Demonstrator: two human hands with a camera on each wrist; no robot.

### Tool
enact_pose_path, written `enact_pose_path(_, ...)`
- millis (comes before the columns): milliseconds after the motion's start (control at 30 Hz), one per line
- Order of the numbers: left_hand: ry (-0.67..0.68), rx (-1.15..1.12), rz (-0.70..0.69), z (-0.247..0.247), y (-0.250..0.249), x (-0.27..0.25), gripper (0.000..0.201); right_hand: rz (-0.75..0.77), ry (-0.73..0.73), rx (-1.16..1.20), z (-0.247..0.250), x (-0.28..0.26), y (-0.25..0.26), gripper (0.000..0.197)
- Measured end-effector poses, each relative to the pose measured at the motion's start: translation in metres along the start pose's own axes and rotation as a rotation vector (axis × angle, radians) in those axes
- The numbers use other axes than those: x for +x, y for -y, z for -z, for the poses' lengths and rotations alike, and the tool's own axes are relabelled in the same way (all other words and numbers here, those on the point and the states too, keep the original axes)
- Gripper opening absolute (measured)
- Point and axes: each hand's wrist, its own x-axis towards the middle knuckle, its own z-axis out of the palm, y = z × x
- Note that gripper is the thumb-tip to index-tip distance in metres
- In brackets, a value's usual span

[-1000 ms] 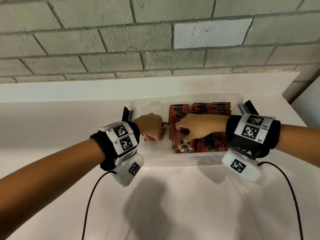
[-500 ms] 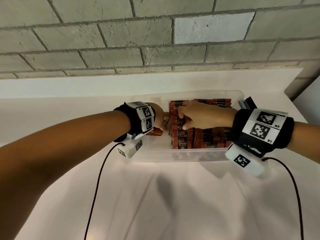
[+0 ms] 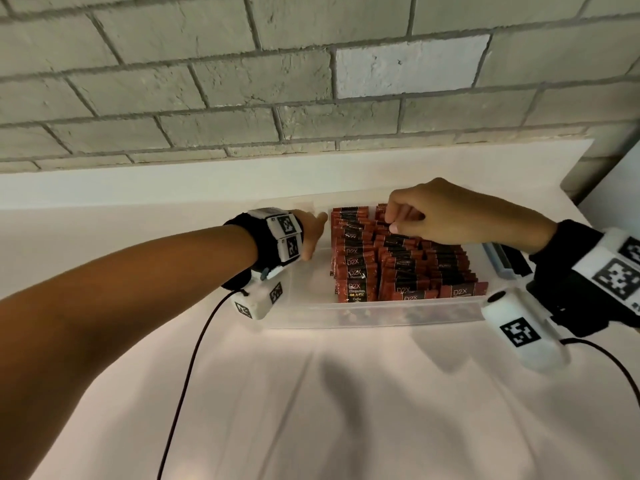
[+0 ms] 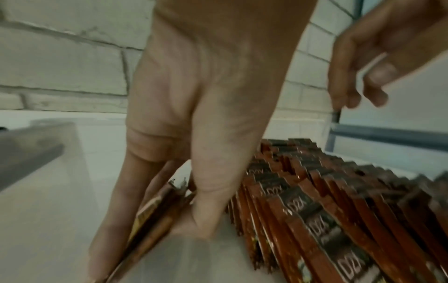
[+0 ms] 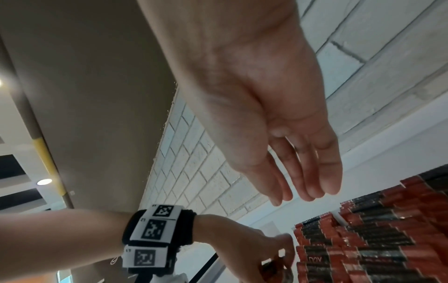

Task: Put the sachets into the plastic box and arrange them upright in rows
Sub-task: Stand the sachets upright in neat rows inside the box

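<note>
A clear plastic box stands on the white counter. Its right and middle parts hold rows of upright red-and-black sachets. My left hand is inside the box, just left of the leftmost row. In the left wrist view its thumb and fingers pinch a small bundle of sachets beside the rows. My right hand hovers over the far rows, fingertips pointing down at the sachet tops. The right wrist view shows this hand relaxed and holding nothing.
The box's left part shows bare floor. A dark latch sticks out at the box's right end. A grey brick wall rises behind the counter. Wrist camera cables trail across the white counter in front.
My right hand has lifted off the front sachets and moved to the far rows. My left hand has shifted toward the box's far left with its bundle of sachets.
</note>
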Motion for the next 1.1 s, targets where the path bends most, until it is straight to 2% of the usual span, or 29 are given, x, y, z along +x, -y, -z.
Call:
enact_pose_path(133, -0.013, -0.136, -0.005, 0.019, 0.019, -0.02, 0.074, -0.016, -0.006, 0.043, -0.002, -0.006, -0.004, 0.014)
enact_pose_path(200, -0.034, -0.292, -0.02, 0.027, 0.034, -0.037, 0.065, -0.019, -0.004, 0.084, -0.003, -0.01, -0.003, 0.014)
enact_pose_path(333, -0.16, -0.925, -0.147, 0.036, 0.05, -0.083, 0.061, -0.023, -0.024, 0.198, -0.008, -0.014, 0.011, 0.021)
enact_pose_path(433, -0.196, -1.339, -0.252, 0.033, 0.04, -0.114, 0.057, -0.049, -0.069, 0.301, -0.017, -0.011, 0.029, 0.046)
enact_pose_path(500, -0.214, -1.518, -0.321, 0.024, 0.027, -0.124, 0.05, -0.069, -0.076, 0.485, -0.022, -0.009, 0.042, 0.062)
enact_pose_path(533, -0.223, -1.603, -0.351, 0.019, 0.022, -0.127, 0.049, -0.065, -0.081, 0.616, -0.024, -0.009, 0.047, 0.063)
enact_pose_path(600, -0.244, -1.769, -0.378, 0.009, 0.013, -0.129, 0.049, -0.05, -0.139, 0.874, -0.027, -0.008, 0.052, 0.049)
enact_pose_path(667, -0.232, -1.934, -0.397, -0.002, 0.007, -0.128, 0.052, -0.057, -0.225, 1.017, -0.027, -0.008, 0.051, 0.033)
enact_pose_path(800, -0.115, -2.232, -0.456, -0.022, -0.006, -0.124, 0.057, -0.054, -0.304, 1.066, -0.029, -0.011, 0.049, 0.023)
enact_pose_path(867, -0.104, -2.311, -0.457, -0.028, -0.014, -0.122, 0.057, -0.086, -0.374, 1.12, -0.029, -0.013, 0.046, 0.024)
enact_pose_path(967, -0.238, -2.342, -0.38, -0.032, -0.022, -0.12, 0.052, -0.113, -0.472, 1.282, -0.026, -0.021, 0.035, 0.024)
enact_pose_path(1033, -0.331, -2.372, -0.344, -0.036, -0.026, -0.118, 0.056, -0.103, -0.411, 1.341, -0.029, -0.029, 0.03, 0.023)
enact_pose_path(1100, -0.399, -2.431, -0.346, -0.039, -0.032, -0.115, 0.06, -0.11, -0.329, 1.283, -0.039, -0.036, 0.028, 0.026)
